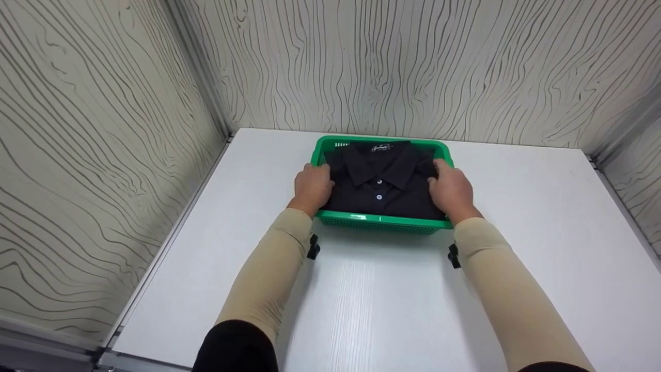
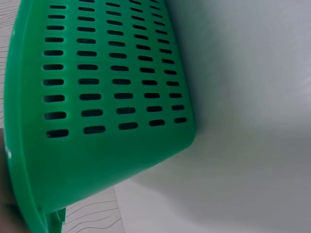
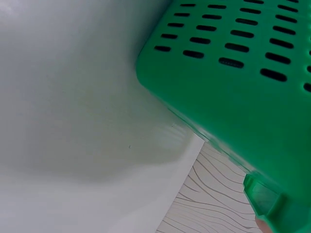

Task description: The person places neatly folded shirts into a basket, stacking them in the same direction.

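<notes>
A green plastic basket (image 1: 382,221) with slotted sides is held between both hands near the far edge of the table. Inside it lies a folded black polo shirt (image 1: 361,199), collar toward the back, with two light buttons and a label showing. My left hand (image 1: 313,187) grips the basket's left rim, thumb over the inner side. On the opposite rim, my right hand (image 1: 452,190) grips in the same way. Both wrist views show mostly the basket's perforated wall (image 2: 104,155) and its lower corner; the fingers under the rim are largely hidden.
The white table (image 1: 351,310) spreads around and in front of the basket. A wood-grain patterned panel (image 1: 392,67) rises behind the table, and another panel (image 1: 98,155) stands along the left. Small black wrist mounts (image 1: 313,247) hang below the sleeves.
</notes>
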`<state>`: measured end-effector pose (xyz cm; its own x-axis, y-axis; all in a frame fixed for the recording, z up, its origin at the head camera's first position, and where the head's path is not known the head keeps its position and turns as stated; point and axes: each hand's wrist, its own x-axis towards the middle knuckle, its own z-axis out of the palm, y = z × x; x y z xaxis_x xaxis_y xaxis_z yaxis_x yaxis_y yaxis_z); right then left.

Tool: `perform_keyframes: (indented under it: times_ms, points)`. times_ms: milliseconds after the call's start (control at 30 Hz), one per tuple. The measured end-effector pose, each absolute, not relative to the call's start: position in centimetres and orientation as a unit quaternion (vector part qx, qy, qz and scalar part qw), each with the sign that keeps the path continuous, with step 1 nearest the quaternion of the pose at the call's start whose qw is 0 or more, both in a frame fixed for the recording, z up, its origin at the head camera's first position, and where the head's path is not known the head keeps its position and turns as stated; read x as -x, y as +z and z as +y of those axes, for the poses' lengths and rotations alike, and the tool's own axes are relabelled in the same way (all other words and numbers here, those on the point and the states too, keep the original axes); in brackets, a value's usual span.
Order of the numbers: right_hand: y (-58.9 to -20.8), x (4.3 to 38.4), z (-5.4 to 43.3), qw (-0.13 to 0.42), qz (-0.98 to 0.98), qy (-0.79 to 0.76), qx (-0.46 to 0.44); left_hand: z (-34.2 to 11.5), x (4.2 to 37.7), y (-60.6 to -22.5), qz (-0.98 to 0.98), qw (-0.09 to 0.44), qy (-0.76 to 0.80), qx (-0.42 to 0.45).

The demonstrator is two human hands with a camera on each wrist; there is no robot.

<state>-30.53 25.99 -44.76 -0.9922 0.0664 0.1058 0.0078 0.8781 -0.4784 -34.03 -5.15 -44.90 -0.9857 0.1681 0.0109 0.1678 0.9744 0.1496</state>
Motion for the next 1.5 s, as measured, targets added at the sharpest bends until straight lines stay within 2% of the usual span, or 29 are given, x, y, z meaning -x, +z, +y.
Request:
perform_keyframes:
  times_ms: [367, 1133, 1500]
  points:
    - [-45.15, 30.79, 25.91, 0.062, -0.970, 0.234, 0.017, -4.81, 34.13, -45.35, 0.995, -0.012, 0.006, -0.101]
    - [-45.20, 30.90, 25.65, 0.060, -0.967, 0.247, 0.031, -5.07, 33.69, -45.58, 0.994, -0.048, 0.011, -0.102]
    - [-44.89, 30.77, 25.62, 0.057, -0.962, 0.264, 0.034, -5.20, 33.68, -45.53, 0.994, -0.042, 0.036, -0.092]
